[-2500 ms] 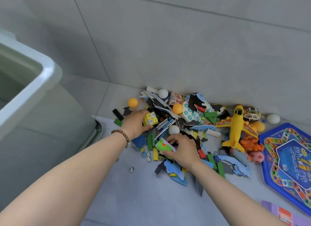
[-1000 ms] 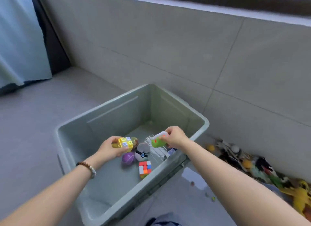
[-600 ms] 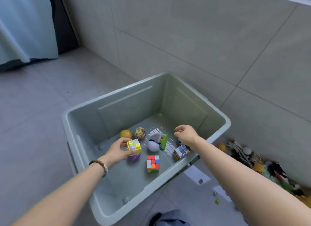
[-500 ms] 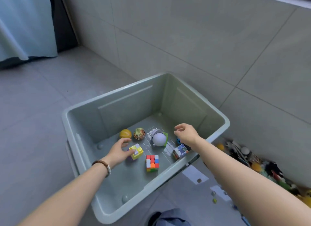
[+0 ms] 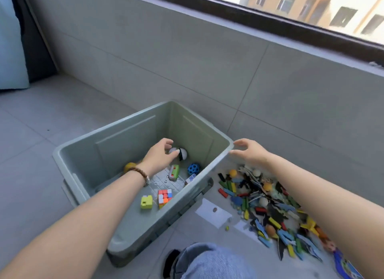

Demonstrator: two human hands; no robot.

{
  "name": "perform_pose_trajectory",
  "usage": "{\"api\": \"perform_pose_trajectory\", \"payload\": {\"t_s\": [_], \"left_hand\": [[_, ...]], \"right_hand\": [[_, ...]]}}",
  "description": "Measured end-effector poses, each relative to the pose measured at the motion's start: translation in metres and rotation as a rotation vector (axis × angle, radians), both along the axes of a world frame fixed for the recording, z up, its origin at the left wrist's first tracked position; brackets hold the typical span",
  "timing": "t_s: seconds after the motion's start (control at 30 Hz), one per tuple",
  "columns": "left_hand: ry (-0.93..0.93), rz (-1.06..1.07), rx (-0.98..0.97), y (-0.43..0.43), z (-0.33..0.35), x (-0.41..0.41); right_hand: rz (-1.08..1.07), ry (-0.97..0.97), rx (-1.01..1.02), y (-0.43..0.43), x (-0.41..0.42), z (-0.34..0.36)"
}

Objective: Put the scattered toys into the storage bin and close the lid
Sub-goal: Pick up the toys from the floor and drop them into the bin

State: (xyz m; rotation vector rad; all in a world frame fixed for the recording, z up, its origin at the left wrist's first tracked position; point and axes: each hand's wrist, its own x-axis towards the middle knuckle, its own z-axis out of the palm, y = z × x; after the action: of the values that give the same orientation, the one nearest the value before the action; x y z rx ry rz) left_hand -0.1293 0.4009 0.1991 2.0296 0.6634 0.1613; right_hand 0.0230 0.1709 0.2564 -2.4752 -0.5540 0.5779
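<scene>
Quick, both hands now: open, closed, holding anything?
Left hand: open, empty, above the ball in the bin.
Right hand: open, empty, by the bin's rim.

Inside the one storage bin (image 5: 116,145): three balls (image 5: 193,169), one puzzle cube (image 5: 164,197), one yellow block (image 5: 146,201), one green toy (image 5: 174,172).

**Grey-tiled corner beneath a daylit window**

A wall of large matte grey tiles (image 5: 187,56) runs under a dark-framed window (image 5: 270,14), through which sunlit tan buildings (image 5: 311,2) show. The floor of pale grey tiles (image 5: 31,143) meets the wall's base. At the floor's far left edge, a pale blue curtain (image 5: 9,39) hangs beside a dark panel (image 5: 35,39).
</scene>
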Motion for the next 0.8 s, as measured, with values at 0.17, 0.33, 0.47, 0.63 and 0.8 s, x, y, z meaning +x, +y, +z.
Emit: {"api": "perform_pose_trajectory", "payload": {"t_s": [0.17,0.33,0.47,0.63,0.8], "left_hand": [[-0.022,-0.177,0.157,-0.07,0.027,0.051],[0.022,-0.39,0.221,-0.152,-0.002,0.114],[0.216,-0.544,0.22,-0.197,-0.067,0.155],[0.463,-0.656,0.27,-0.221,-0.155,0.186],[0.51,-0.736,0.34,-0.228,-0.216,0.21]], "right_hand": [[-0.109,0.039,0.006,-0.086,0.031,-0.003],[-0.2,0.185,-0.006,-0.174,0.061,-0.053],[-0.273,0.262,0.014,-0.225,0.08,-0.115],[-0.356,0.366,0.058,-0.256,0.088,-0.204],[-0.395,0.407,0.099,-0.254,0.098,-0.271]]}}
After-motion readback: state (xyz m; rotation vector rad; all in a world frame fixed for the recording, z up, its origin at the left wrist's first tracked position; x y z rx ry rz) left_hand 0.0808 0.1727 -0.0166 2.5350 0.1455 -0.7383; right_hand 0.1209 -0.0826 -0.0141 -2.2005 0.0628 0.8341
